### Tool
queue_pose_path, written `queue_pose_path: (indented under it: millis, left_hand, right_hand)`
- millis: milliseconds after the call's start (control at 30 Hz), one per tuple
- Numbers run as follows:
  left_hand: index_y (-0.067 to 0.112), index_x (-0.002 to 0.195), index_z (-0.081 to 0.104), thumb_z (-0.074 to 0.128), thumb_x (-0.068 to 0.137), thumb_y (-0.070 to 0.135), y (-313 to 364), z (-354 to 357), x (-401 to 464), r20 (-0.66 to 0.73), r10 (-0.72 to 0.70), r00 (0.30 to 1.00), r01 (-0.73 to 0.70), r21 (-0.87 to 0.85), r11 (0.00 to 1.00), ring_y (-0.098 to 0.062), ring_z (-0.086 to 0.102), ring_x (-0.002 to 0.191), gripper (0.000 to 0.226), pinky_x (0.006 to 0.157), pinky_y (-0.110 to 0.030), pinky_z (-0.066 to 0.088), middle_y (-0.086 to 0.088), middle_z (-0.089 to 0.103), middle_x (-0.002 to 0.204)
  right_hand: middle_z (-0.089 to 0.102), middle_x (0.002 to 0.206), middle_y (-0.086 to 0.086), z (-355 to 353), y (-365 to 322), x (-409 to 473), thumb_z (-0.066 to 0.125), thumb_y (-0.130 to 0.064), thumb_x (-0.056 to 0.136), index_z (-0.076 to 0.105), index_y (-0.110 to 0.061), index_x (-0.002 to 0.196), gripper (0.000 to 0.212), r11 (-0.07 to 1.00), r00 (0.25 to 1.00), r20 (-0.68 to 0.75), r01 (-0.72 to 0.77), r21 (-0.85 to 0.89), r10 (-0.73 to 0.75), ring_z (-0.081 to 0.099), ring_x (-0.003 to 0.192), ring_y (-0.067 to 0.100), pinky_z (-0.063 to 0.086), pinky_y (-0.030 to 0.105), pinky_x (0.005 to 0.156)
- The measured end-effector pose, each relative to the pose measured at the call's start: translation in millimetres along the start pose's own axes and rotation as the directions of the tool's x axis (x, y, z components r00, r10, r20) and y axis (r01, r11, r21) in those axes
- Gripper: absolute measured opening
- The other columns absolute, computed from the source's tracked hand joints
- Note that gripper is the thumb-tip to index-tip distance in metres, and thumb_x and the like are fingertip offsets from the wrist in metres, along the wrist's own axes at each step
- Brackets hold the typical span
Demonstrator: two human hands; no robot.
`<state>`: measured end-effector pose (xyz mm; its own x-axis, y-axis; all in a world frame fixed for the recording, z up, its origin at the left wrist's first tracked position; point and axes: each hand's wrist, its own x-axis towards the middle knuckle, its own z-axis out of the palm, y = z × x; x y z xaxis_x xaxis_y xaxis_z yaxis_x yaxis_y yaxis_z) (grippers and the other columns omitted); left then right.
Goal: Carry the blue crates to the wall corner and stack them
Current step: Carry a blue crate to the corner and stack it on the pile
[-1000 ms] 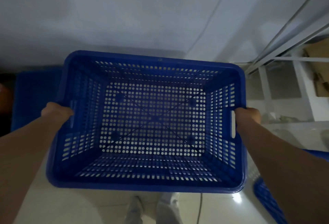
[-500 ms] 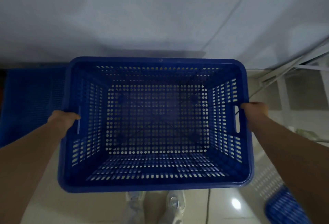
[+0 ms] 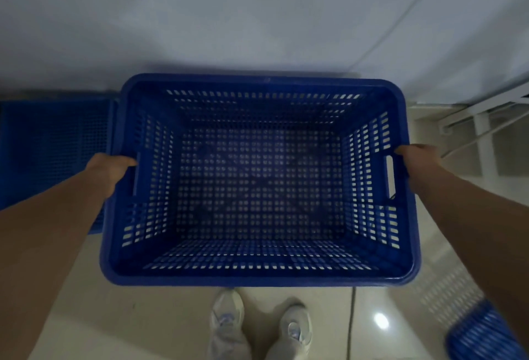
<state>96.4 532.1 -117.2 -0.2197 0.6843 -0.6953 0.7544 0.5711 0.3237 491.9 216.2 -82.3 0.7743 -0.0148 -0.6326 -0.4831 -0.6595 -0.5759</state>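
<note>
I hold an empty blue perforated crate [image 3: 257, 187] in front of me, open side up, above the pale floor and close to the white wall. My left hand [image 3: 110, 169] grips its left handle slot and my right hand [image 3: 415, 163] grips the right one. Another blue crate [image 3: 51, 153] stands on the floor against the wall at the left, partly hidden by the held crate and my left arm. A third blue crate [image 3: 483, 336] shows at the bottom right corner.
The white wall [image 3: 257, 16] fills the top of the view. A white metal rack frame [image 3: 481, 142] stands at the right. My two white shoes [image 3: 257, 328] are on the tiled floor below the crate.
The held crate has moved nearer the wall and lower, and the view has swung left, so the rack has slid toward the right edge. Both hands keep their grip.
</note>
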Motion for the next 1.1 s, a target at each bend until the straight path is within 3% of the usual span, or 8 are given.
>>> queue_pose_path:
  millis: [133,267,367,467,567,767,900,1100]
  left_hand:
    - [-0.002,0.141,0.042,0.067,0.089,0.021,5,-4,7,0.005,-0.001,1.0,0.002,-0.041,0.999,-0.038,0.046,0.129,0.062,0.108,-0.045,0.041,-0.021,0.045,0.145]
    - [-0.002,0.144,0.038,0.069,0.087,0.023,11,-7,13,0.013,0.014,1.0,-0.013,-0.078,0.997,-0.037,0.044,0.132,0.069,0.11,-0.045,0.038,-0.02,0.041,0.148]
    - [-0.001,0.145,0.037,0.069,0.087,0.025,15,-8,16,0.019,0.029,0.999,-0.027,-0.093,0.995,-0.035,0.042,0.134,0.071,0.112,-0.042,0.037,-0.018,0.039,0.15]
    - [-0.001,0.145,0.036,0.07,0.086,0.025,18,-9,20,0.008,0.04,0.999,-0.039,-0.109,0.993,-0.034,0.041,0.135,0.072,0.112,-0.042,0.035,-0.018,0.038,0.151]
    - [-0.002,0.145,0.036,0.071,0.085,0.025,19,-11,26,0.018,0.041,0.999,-0.039,-0.125,0.991,-0.035,0.042,0.134,0.074,0.112,-0.043,0.036,-0.018,0.039,0.15]
    - [-0.001,0.143,0.04,0.076,0.081,0.027,20,-15,34,0.032,0.008,0.999,-0.004,-0.134,0.991,-0.037,0.047,0.13,0.077,0.108,-0.05,0.04,-0.019,0.044,0.147]
    - [-0.003,0.142,0.042,0.074,0.083,0.026,24,-11,30,0.026,0.006,1.0,-0.003,-0.114,0.993,-0.039,0.047,0.129,0.073,0.108,-0.049,0.04,-0.02,0.045,0.146]
    - [0.003,0.151,0.022,0.075,0.08,0.037,19,-11,23,0.068,0.038,0.997,-0.037,-0.015,0.999,-0.038,0.041,0.135,0.095,0.11,-0.049,0.038,-0.018,0.035,0.153]
  right_hand:
    - [0.065,0.107,0.021,8,-3,-3,0.059,-0.006,0.087,0.057,-0.003,0.097,0.01,1.0,1.0,0.009,0.016,0.002,-0.016,0.06,0.079,0.031,0.052,0.048,0.091]
    - [0.056,0.079,0.007,16,-7,-3,0.059,-0.009,0.089,0.058,0.0,0.117,0.03,1.0,1.0,0.01,0.019,0.006,-0.019,0.054,0.067,0.02,0.05,0.04,0.084]
    - [0.06,0.091,0.01,22,-10,-3,0.06,-0.013,0.089,0.052,-0.002,0.13,0.043,0.999,1.0,0.007,0.028,0.028,-0.028,0.059,0.078,0.025,0.05,0.038,0.081]
    - [0.063,0.109,0.015,29,-13,-3,0.061,-0.013,0.088,0.052,-0.005,0.13,0.044,0.999,1.0,-0.002,0.017,0.046,-0.017,0.061,0.099,0.033,0.051,0.046,0.093]
    - [0.06,0.106,0.01,33,-14,1,0.059,-0.01,0.09,0.05,-0.009,0.132,0.043,0.995,1.0,-0.004,0.008,0.104,-0.008,0.057,0.098,0.03,0.05,0.044,0.092]
    - [0.055,0.136,0.014,29,-18,9,0.06,-0.01,0.088,0.043,-0.014,0.144,0.059,0.98,0.999,0.02,-0.034,0.196,0.03,0.056,0.118,0.036,0.05,0.051,0.095]
    - [0.061,0.125,0.014,26,-18,15,0.061,-0.015,0.087,0.048,-0.015,0.14,0.055,0.976,0.995,0.09,-0.065,0.208,0.047,0.064,0.087,0.031,0.052,0.034,0.062]
    - [0.06,0.115,0.015,33,-24,0,0.057,-0.018,0.091,0.049,-0.01,0.132,0.042,0.987,0.988,0.154,-0.028,0.156,0.004,0.06,0.075,0.027,0.048,0.034,0.06]
